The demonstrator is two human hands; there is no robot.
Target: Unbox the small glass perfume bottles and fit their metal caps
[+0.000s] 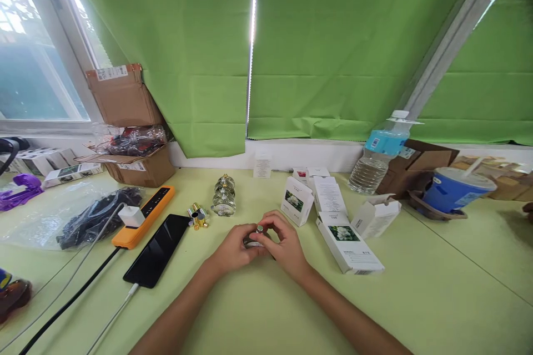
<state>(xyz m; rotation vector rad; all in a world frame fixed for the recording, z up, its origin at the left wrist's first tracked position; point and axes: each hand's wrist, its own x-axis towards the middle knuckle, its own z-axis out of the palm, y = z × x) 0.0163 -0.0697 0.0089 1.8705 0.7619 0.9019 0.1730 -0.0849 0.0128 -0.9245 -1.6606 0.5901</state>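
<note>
Both hands meet over the table's middle around a small glass bottle with a silvery top. My left hand is closed around the bottle's side. The fingers of my right hand are bent at its neck and top, touching it; much of the bottle is hidden by them. Beyond my left hand stand several clear glass bottles in a tight row. Beside these lies a small heap of gold and silver caps. A white box with a flower picture stands upright just past my right hand.
At right are a flat white box, an opened white carton, a water bottle and a blue cup. To the left lie a black phone on a cable, an orange power strip and an open cardboard box.
</note>
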